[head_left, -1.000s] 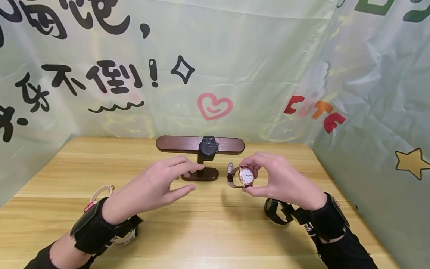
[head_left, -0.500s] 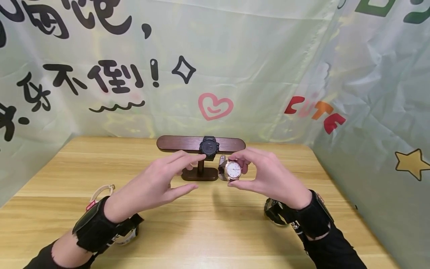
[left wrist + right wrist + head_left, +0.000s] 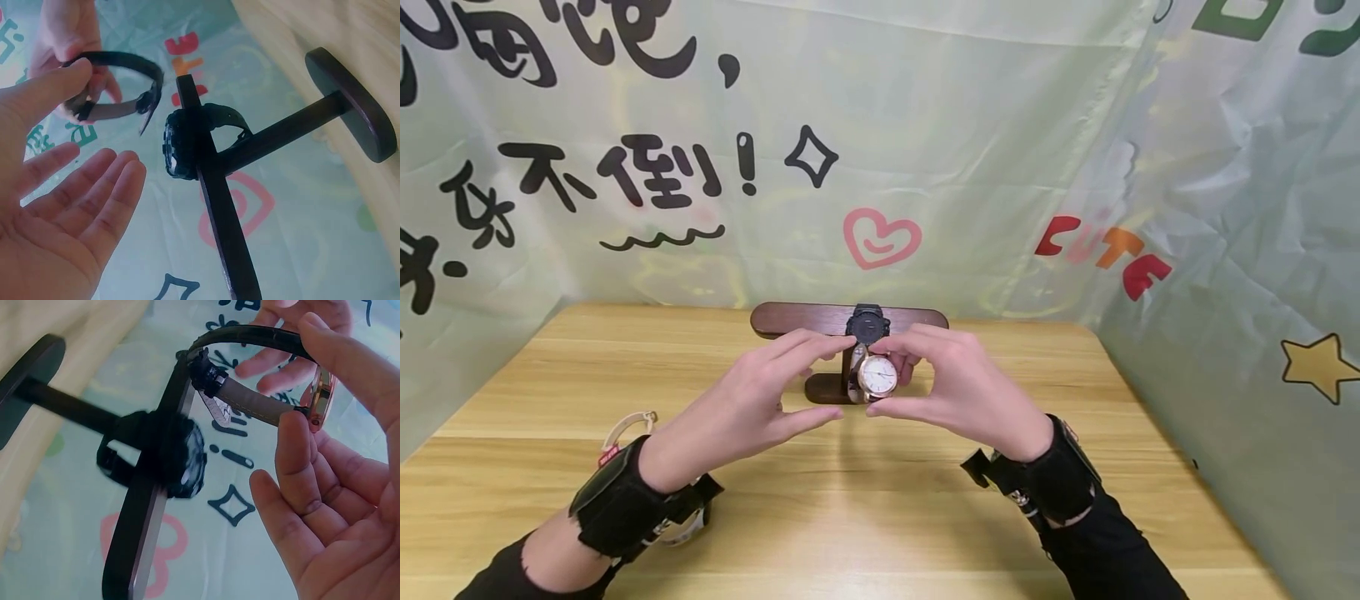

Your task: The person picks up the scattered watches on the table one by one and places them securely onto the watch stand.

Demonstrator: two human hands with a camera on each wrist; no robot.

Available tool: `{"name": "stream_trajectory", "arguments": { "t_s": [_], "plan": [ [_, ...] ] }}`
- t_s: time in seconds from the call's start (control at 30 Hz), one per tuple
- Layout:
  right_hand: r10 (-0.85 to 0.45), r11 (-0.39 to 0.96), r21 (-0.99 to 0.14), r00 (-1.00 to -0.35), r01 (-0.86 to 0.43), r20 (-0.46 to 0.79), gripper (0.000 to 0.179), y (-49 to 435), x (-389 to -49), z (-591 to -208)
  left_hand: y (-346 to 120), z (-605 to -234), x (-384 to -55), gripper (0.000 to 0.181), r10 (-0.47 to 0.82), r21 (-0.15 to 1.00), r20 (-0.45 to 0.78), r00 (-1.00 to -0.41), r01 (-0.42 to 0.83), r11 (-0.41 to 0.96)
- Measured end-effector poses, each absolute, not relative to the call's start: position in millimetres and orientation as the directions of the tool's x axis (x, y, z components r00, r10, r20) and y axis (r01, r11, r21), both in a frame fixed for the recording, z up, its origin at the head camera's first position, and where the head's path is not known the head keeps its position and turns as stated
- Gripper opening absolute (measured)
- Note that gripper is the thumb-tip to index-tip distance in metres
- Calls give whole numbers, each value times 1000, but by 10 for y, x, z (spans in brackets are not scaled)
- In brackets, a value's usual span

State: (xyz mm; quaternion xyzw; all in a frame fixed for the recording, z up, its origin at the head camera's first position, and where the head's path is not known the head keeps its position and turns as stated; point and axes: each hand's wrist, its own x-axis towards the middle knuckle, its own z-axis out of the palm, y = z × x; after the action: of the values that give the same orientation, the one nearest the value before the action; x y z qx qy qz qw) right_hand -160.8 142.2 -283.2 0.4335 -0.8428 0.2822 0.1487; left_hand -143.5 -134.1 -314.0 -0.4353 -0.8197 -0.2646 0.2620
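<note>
The right hand (image 3: 958,375) pinches the gold watch (image 3: 877,376) by its case, thumb below and fingers above, the white dial turned toward the person. The watch is up off the tabletop (image 3: 850,525), in front of the stand's post in the head view and just below the black watch (image 3: 869,325). Its dark strap is closed into a loop, and the left wrist view shows a gap between that loop and the bar. The left hand (image 3: 760,383) holds nothing; its fingers are apart from the thumb and reach near the gold watch from the other side. The stand (image 3: 797,318) has a dark brown bar on a post with a rounded base, and the black watch sits around the bar, face outward. Beside the left wrist, a pale strap (image 3: 625,427) with a red tag (image 3: 608,455) lies on the tabletop, partly hidden. Behind hangs a pale green cloth (image 3: 985,125) printed with lettering and a pink heart (image 3: 850,237).
</note>
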Motion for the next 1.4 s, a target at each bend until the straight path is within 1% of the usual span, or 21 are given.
{"name": "stream_trajectory", "arguments": {
  "t_s": [0.13,0.37,0.57,0.83,0.97,1.07,1.23,1.4],
  "plan": [
    [-642,439,-354,-564,-826,519,55,1347,-1605,-2831,-1335,-3156,-1462,75,561,224,672,-484,854,469],
    [-637,414,-364,-551,-834,539,57,1281,-1600,-2827,-1342,-3179,-1509,75,543,295,655,-525,840,456],
    [-635,394,-355,-531,-847,561,56,1226,-1603,-2825,-1360,-3191,-1525,74,528,329,649,-548,828,455],
    [-621,376,-350,-513,-858,593,57,1160,-1598,-2829,-1365,-3183,-1533,68,522,352,658,-543,835,423],
    [-608,367,-357,-513,-859,606,59,1150,-1610,-2844,-1366,-3179,-1533,64,507,368,673,-539,838,402],
    [-611,364,-361,-513,-859,603,57,1154,-1623,-2847,-1365,-3175,-1534,63,495,373,679,-542,835,403],
    [-623,373,-361,-519,-855,586,51,1174,-1643,-2848,-1371,-3167,-1536,64,493,395,661,-566,821,412],
    [-617,374,-369,-526,-851,585,49,1168,-1654,-2860,-1382,-3158,-1535,66,502,421,637,-585,810,409]
  ]
}}
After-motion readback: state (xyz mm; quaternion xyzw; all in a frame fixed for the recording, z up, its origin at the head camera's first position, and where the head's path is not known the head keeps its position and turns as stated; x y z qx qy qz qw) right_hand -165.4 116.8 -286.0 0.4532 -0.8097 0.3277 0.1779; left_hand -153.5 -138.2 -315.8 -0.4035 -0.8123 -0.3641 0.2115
